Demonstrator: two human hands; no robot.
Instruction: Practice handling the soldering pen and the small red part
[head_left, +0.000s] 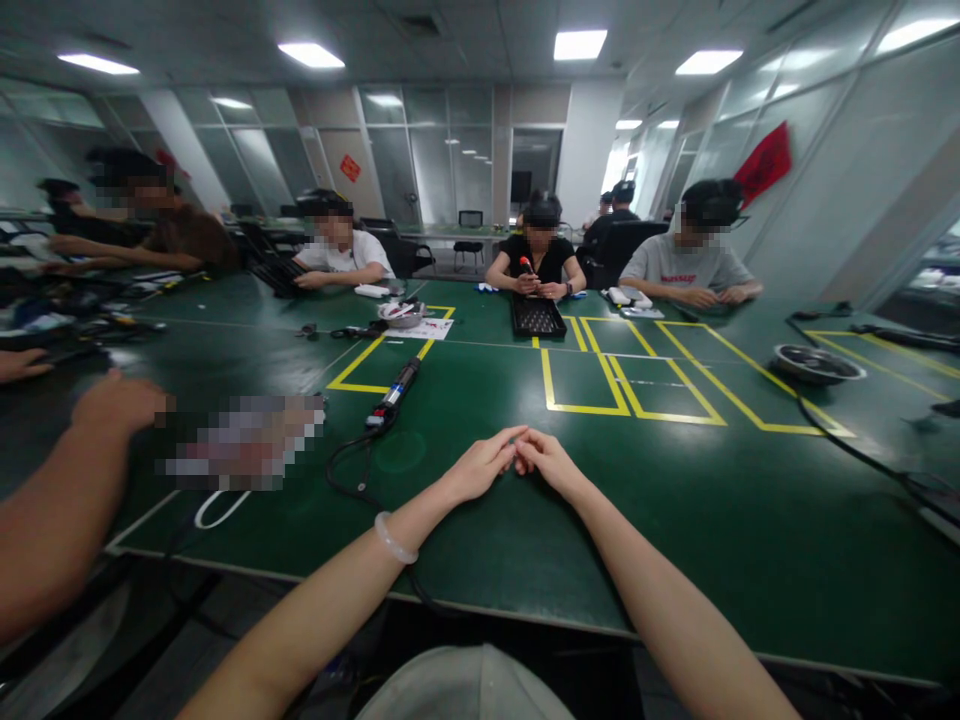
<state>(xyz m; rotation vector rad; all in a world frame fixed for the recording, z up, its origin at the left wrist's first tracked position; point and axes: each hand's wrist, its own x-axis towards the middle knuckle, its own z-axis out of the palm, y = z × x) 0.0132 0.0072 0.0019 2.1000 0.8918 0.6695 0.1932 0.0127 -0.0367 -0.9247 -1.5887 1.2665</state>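
Observation:
My left hand (480, 465) and my right hand (547, 460) rest on the green table (675, 500) with their fingertips touching each other in front of me. The fingers of both are loosely curled together, and I cannot make out anything between them. A pale bangle (394, 538) sits on my left wrist. A black power strip (394, 393) with a looping black cable (352, 470) lies a little to the left and beyond my left hand.
Yellow tape boxes (637, 385) mark the table's middle. A black tray (537, 317), a metal bowl (401, 313) and a dark round dish (817, 363) stand further off. Several people sit around the table; another person's arm (67, 490) reaches in at left.

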